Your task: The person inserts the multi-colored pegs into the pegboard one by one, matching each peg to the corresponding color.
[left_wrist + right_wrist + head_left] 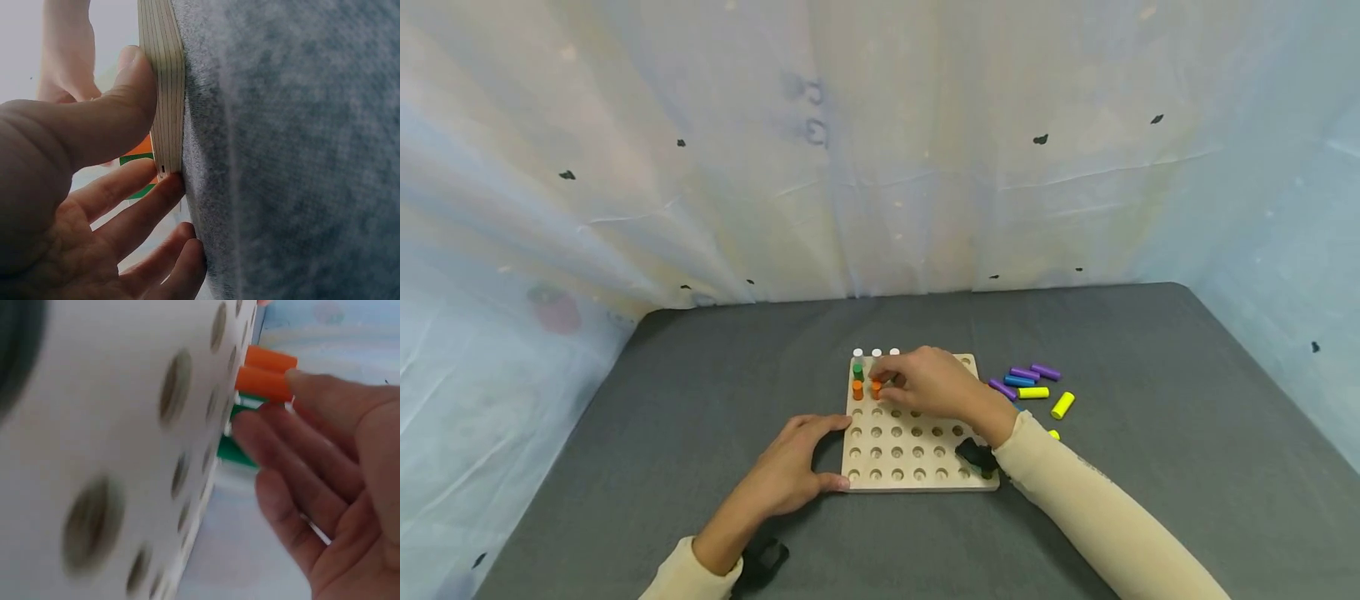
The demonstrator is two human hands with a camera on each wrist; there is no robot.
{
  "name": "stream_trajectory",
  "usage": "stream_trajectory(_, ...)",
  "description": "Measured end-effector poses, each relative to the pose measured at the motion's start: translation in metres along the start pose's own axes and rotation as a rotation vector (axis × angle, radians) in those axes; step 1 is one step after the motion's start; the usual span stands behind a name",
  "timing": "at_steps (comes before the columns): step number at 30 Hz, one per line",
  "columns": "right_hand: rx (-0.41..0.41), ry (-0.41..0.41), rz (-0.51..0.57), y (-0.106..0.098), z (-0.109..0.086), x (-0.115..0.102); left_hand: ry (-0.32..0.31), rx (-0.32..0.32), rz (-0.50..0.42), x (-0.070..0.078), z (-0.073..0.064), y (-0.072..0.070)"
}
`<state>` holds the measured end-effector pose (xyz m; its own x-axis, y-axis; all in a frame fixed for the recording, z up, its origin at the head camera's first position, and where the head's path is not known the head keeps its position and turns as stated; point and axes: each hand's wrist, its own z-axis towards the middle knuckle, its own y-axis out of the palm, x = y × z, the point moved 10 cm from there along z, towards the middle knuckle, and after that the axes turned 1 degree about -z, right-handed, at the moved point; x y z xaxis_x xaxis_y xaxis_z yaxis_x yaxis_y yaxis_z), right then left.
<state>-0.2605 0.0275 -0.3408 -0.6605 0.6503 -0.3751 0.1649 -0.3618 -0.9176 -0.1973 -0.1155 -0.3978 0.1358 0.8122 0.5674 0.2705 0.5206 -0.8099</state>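
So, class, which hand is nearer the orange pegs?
Right: the right hand touches an orange peg; the left hand is farther off, against the left edge of the board.

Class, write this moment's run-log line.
left hand: touching left edge of pegboard; right hand: thumb touching one orange peg; loose pegs: lying right of pegboard

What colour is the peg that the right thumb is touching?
Orange. The peg shows best in the right wrist view.
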Motion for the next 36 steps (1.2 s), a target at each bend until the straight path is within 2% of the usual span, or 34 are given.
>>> stream_trajectory(4, 0.025, 0.064, 0.012, -0.015, -0.018, 0.01, -0.001, -0.003, -0.007, 0.001, 0.0, 0.001)
stream_trajectory(12, 0.092, 0.177, -0.006, -0.045, -0.071, 0.038, 0.014, 0.012, -0.009, 0.004, 0.001, 0.0)
stream_trajectory(18, 0.076, 0.259, -0.083, -0.052, -0.112, 0.054, 0.015, 0.008, -0.004, 0.007, 0.002, 0.002)
stream_trajectory(22, 0.067, 0.298, -0.113, -0.051, -0.131, 0.062, 0.011, 0.004, -0.002, 0.007, 0.002, 0.004)
stream_trajectory(25, 0.065, 0.305, -0.124, -0.05, -0.137, 0.067, 0.015, 0.004, -0.006, 0.009, 0.002, 0.004)
stream_trajectory(30, 0.034, 0.304, -0.13, -0.041, -0.133, 0.074, 0.032, 0.007, -0.008, 0.009, 0.004, 0.002)
stream_trajectory(36, 0.003, 0.314, -0.133, -0.027, -0.132, 0.08, 0.039, -0.011, -0.011, 0.004, 0.005, 0.008)
